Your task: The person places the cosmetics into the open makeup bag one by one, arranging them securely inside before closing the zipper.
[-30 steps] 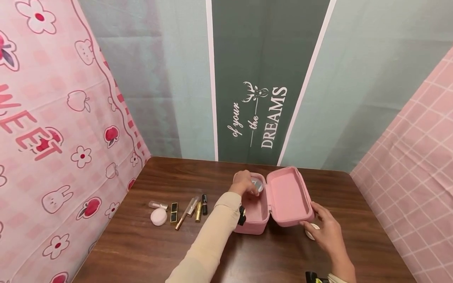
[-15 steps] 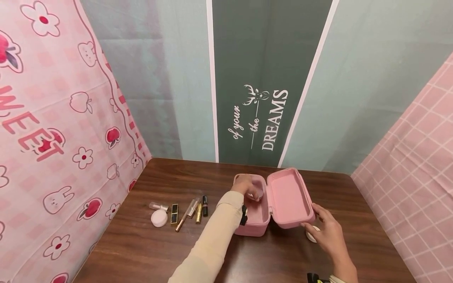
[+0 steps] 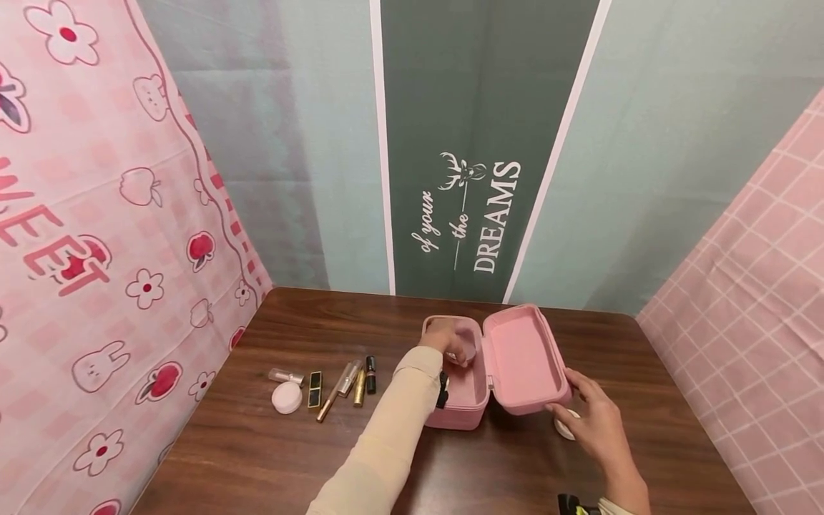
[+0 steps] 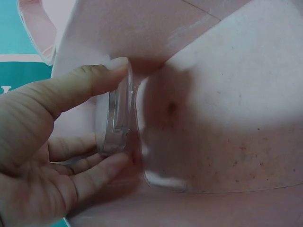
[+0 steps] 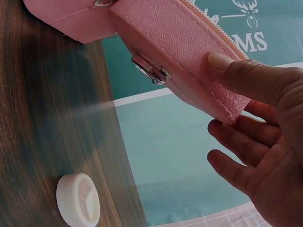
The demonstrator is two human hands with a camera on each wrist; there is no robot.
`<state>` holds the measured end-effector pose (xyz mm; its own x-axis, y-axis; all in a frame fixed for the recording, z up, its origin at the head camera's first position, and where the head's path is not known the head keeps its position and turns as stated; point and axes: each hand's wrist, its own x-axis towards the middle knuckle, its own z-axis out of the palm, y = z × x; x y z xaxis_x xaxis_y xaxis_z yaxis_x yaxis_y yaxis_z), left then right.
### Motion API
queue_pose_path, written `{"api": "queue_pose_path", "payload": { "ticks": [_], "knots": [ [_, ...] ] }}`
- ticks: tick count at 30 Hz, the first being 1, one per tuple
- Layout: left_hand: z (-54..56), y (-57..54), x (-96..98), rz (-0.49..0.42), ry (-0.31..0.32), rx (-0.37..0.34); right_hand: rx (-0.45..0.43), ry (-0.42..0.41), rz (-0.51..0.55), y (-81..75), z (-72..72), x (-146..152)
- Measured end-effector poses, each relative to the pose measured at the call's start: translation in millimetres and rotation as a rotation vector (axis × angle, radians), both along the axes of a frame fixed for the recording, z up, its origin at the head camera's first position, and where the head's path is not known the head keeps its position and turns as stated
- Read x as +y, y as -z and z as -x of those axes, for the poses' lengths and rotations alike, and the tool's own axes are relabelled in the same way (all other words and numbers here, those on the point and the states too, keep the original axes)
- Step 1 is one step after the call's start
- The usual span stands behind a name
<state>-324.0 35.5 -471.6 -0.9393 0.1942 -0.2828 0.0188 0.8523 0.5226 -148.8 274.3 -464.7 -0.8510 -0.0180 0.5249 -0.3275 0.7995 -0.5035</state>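
Observation:
A pink zippered cosmetic case (image 3: 457, 418) stands on the table with its lid (image 3: 524, 357) swung out to the right. My left hand (image 3: 443, 337) reaches down inside it. In the left wrist view, that hand's thumb and fingers pinch a clear plastic compact (image 4: 116, 111) on edge, just above the case's pale pink bottom (image 4: 222, 118). My right hand (image 3: 597, 422) grips the lid's outer right corner, its thumb on the pink side (image 5: 189, 52) in the right wrist view and some fingers curled behind.
Left of the case lie a white round compact (image 3: 287, 398), a clear tube (image 3: 286, 376), a black-and-gold case (image 3: 315, 390), a slim gold tube (image 3: 330, 400) and several lipstick-like tubes (image 3: 360, 387). A white round piece (image 5: 75, 200) lies under my right hand. Fabric walls surround the table.
My left hand has lowered the clear compact deeper into the case and turned it more on edge. The right hand keeps its grip on the lid.

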Motion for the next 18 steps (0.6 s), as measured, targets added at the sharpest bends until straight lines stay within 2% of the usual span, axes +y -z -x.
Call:
{"api": "queue_pose_path", "payload": {
  "ticks": [1, 6, 10, 16, 18],
  "knots": [
    [-4.9, -7.2, -1.4, -0.016, -0.014, -0.025, 0.000, -0.001, 0.002, -0.1, 0.0, -0.4],
    [-7.7, -5.8, -6.4, -0.086, 0.017, -0.043, 0.019, -0.001, 0.006, 0.4, -0.6, -1.5],
    [-9.5, -5.1, -8.6, -0.074, 0.066, -0.029, 0.012, -0.003, 0.013, 1.2, -1.3, -2.1],
    [-12.0, -4.2, -9.7, -0.097, 0.068, -0.056, 0.004, -0.001, 0.013, 2.9, -2.3, -1.9],
    [-15.3, -4.6, -10.8, -0.100, 0.073, -0.035, 0.013, -0.013, 0.014, 3.9, -3.1, -2.5]
  ]
}}
